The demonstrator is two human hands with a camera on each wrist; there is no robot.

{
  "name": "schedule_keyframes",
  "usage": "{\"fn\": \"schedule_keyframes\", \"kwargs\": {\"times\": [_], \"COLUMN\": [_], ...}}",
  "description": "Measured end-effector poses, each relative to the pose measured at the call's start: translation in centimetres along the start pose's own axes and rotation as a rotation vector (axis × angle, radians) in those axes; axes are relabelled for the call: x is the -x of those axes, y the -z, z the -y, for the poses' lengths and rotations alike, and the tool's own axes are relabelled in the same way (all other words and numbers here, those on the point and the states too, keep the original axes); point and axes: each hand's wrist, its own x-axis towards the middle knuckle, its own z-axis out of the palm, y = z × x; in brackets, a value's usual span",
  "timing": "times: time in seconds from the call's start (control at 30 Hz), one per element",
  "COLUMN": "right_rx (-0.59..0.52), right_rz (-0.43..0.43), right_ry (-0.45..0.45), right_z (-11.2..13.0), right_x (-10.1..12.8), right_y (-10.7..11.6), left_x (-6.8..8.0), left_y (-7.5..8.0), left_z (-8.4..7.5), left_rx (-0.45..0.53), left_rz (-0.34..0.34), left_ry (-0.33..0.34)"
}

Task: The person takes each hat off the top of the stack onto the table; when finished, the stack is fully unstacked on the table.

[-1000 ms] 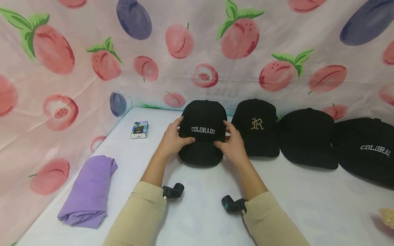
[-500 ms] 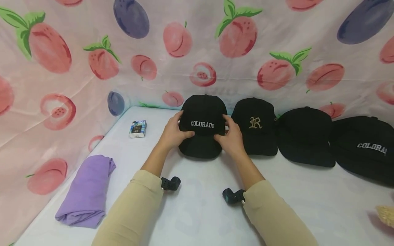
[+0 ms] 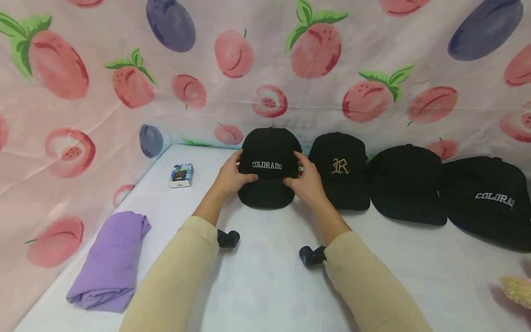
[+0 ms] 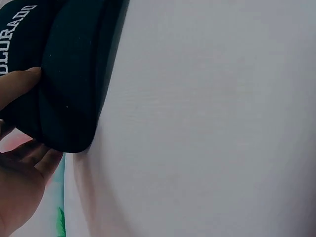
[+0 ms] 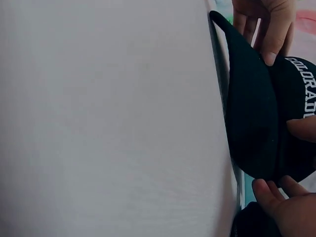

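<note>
A black baseball cap (image 3: 267,193) with white COLORADO lettering stands at the back of the white table, its brim toward me. My left hand (image 3: 229,177) grips its left side, thumb on the front where crown meets brim, fingers round the edge. From the other side my right hand (image 3: 309,180) holds it the same way. In the left wrist view the brim (image 4: 71,94) shows close over the white cloth, with a shadow below. Both thumbs press on the cap (image 5: 254,108) in the right wrist view. Fingers behind the cap are partly hidden.
Right of the held cap stand a black cap with a gold R (image 3: 338,184), a plain black cap (image 3: 408,184) and another COLORADO cap (image 3: 483,184). A small box (image 3: 181,175) and folded purple cloth (image 3: 109,263) lie left. A straw-coloured thing (image 3: 516,290) lies right. Fruit-print fabric (image 3: 232,106) hangs behind.
Both hands have moved the COLORADO cap farther back toward the fabric, still gripping both sides. The head view has shifted slightly, so everything sits a little more to the left.
</note>
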Motion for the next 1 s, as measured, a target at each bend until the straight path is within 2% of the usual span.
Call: {"fn": "schedule_keyframes", "kwargs": {"times": [0.27,0.63,1.0], "right_rx": [0.032,-0.085,-0.089], "right_rz": [0.031,0.015,-0.013], "right_ry": [-0.023,-0.090,-0.106], "right_z": [0.0,-0.1,-0.7], "right_x": [-1.4,-1.6,-1.5], "right_y": [0.3,0.4,0.1], "left_x": [-1.4,-2.5,-3.0], "left_y": [0.0,-0.8,-1.3], "left_z": [-0.1,-0.2,-0.2], "left_rx": [-0.040,-0.030,-0.030], "left_rz": [0.008,0.039,0.041], "left_ry": [-0.001,0.027,0.051]}}
